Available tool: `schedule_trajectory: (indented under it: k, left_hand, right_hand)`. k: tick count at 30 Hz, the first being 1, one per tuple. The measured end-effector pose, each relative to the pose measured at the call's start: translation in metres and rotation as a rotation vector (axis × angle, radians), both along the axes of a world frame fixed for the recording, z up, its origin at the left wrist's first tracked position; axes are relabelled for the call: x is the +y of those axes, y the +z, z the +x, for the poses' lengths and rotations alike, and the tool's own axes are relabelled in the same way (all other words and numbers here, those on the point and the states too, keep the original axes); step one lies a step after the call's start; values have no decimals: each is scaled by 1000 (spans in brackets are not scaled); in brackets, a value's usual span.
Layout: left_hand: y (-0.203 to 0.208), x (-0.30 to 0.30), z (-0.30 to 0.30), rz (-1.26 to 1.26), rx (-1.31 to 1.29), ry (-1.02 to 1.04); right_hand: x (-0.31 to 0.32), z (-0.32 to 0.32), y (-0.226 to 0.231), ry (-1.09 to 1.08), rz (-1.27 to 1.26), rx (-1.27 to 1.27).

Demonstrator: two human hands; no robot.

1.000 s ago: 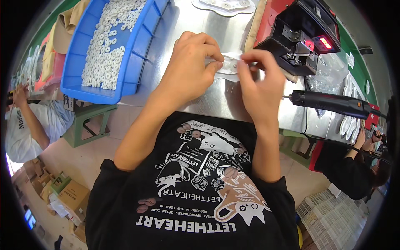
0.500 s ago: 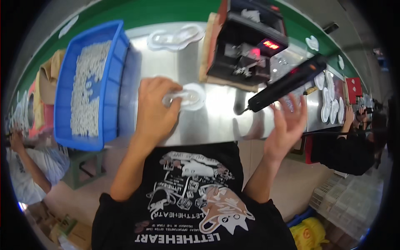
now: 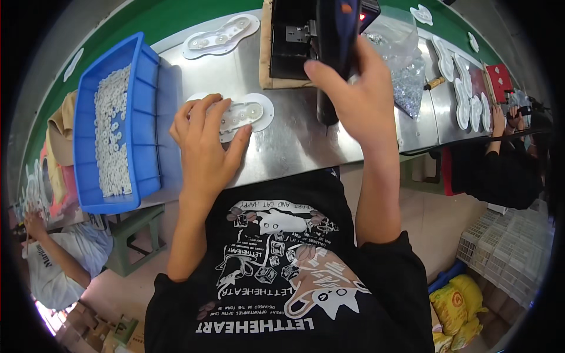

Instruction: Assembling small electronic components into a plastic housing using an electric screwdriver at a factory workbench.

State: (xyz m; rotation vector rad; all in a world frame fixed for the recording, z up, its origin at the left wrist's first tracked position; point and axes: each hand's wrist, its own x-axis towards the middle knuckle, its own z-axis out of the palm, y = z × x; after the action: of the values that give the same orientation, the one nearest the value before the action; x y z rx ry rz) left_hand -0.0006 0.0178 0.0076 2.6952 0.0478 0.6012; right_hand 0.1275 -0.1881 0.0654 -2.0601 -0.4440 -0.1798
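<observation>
On the metal table, a white plastic housing (image 3: 263, 120) of rounded, waisted shape lies flat, with small round fittings in its raised middle. My left hand (image 3: 203, 144) grips it from the left, fingers across its top and thumb at its near edge; they hide its left part. To the right, a black electric screwdriver (image 3: 334, 44) points downward in my right hand (image 3: 371, 97), which is closed around its body. Its thin bit is just above or at the table, right of the housing and apart from it. Behind the screwdriver stands a black screw feeder (image 3: 282, 50), partly covered.
A blue bin (image 3: 147, 123) of small white pieces stands left. Another white housing (image 3: 244, 26) lies farther back. Right of the feeder are a clear bag of small parts (image 3: 409, 88) and a yellow-handled tool (image 3: 434, 83). Several white pieces (image 3: 462, 103) lie farther right; people sit at both sides.
My right hand, earlier open beside the slanted screwdriver, has taken hold of it and brought it left and upright. My left hand has stayed on the housing, shifting slightly left in view.
</observation>
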Motion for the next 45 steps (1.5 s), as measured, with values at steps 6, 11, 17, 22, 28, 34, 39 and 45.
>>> schedule_trajectory:
  k: [6,11,17,22,28,34,39,45]
  left_hand:
    - [-1,0,-5,-14,0,31]
    - [-1,3,-6,-41,-17,30]
    - [0,5,-4,-127,-63,43]
    - [-2,6,-6,-147,-54,69]
    - [-6,5,-1,-187,-81,76]
    - [-10,4,3,-204,-99,66]
    - [-10,6,0,-198,-105,95]
    - [-10,7,1,-209,-104,104]
  right_hand:
    - [-15,-29,2,127,497,311]
    - [-11,-15,35,216,602,44]
    - [34,13,91,87,807,-272]
    - [53,37,62,273,723,-351]
    - [14,58,48,412,684,-230]
    - [30,24,36,724,739,72]
    - [80,4,15,726,826,-27]
    - [96,6,-4,718,793,10]
